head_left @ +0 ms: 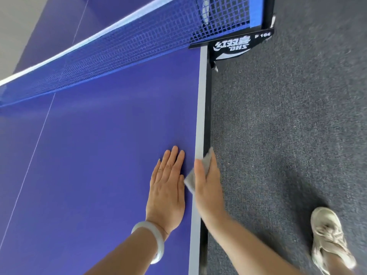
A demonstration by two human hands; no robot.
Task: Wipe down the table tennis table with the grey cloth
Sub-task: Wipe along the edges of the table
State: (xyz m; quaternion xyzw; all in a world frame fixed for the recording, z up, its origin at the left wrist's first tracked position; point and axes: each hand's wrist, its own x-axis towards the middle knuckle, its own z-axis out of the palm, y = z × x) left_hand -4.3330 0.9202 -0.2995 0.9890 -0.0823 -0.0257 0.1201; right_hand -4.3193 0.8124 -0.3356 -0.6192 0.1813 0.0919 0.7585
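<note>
The blue table tennis table [103,155] fills the left and middle of the view, with a pale grey sideline along its right edge. My left hand [167,187] lies flat on the blue top close to that edge, fingers straight and together; a pale bangle sits on the wrist. My right hand [208,185] wraps over the table's side edge and grips the grey cloth [191,180]. The cloth shows on the tabletop beside my thumb and again past my fingers at the dark side rim.
The blue net [119,54] crosses the table ahead, held by a black clamp post [236,46] at the right edge. Dark grey carpet [288,126] covers the floor to the right. My foot in a light sneaker [327,237] stands at lower right.
</note>
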